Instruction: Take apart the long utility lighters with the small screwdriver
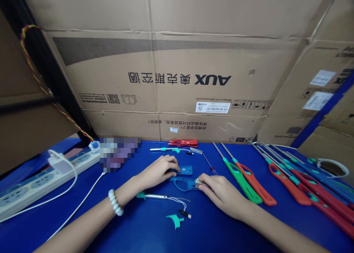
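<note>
My left hand (163, 169), a beaded bracelet on its wrist, has its fingers bent at the left end of a blue handle shell (186, 170). A second blue shell with a loop opening (184, 184) lies just below it. My right hand (214, 186) pinches a small metallic part (197, 182) at that shell's right end. Nearer to me lie a metal tube with a green end (156, 196), its white wires joined to a black piece (184, 213), and a loose green trigger (175, 221).
Behind the hands lie a red shell (183, 143), another tube assembly (163, 149) and a screwdriver (212, 170). Several long lighters, including a green one (245, 183), lie right. A power strip (41, 181) with white cables is left; a cardboard wall (171, 54) stands behind.
</note>
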Demonstrator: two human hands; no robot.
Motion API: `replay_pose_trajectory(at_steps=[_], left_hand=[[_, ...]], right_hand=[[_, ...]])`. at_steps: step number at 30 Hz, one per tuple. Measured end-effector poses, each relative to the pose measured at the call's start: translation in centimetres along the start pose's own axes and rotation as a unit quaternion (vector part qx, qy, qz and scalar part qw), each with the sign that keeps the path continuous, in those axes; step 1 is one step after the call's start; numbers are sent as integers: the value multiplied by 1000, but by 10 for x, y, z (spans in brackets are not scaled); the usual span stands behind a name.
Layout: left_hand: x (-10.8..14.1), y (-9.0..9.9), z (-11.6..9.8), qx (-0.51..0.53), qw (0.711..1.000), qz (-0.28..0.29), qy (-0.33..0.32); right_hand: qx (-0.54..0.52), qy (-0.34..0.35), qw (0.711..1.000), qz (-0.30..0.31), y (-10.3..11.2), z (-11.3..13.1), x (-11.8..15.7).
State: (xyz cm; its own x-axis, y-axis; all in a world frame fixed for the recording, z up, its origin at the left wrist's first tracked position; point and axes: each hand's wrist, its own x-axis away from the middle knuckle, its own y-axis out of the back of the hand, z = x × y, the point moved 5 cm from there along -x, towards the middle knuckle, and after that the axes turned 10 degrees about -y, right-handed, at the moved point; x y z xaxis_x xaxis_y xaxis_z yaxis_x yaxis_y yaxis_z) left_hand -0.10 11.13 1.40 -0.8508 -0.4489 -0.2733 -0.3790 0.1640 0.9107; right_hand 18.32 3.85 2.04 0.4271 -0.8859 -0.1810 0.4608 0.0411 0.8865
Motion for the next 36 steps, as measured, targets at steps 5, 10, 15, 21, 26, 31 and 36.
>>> replay_pose_trajectory(at_steps=[5,10,15,21,26,31,36], left_hand=[[0,0,3,5,1000,-13,-1],[-4,5,-4,6,999,-34,-1],[-8,3,-23,4,999,-25,-20],[-10,-10,-41,-4,999,-6,-52],[-9,-14,-39,8,998,3,-60],[-10,-13,-36,18,998,7,-57],[-12,-13,-35,5,998,7,-56]], right_hand=[[-4,19,1000,-1,-3,2,0],[-6,69,997,-27,-5,5,2],[-15,78,989,-128,10,2,4],[-21,30,981,-190,26,-5,3],[-20,24,981,-190,26,-8,3],[-19,28,982,-186,25,-8,2],[-21,22,983,-181,22,-9,0]])
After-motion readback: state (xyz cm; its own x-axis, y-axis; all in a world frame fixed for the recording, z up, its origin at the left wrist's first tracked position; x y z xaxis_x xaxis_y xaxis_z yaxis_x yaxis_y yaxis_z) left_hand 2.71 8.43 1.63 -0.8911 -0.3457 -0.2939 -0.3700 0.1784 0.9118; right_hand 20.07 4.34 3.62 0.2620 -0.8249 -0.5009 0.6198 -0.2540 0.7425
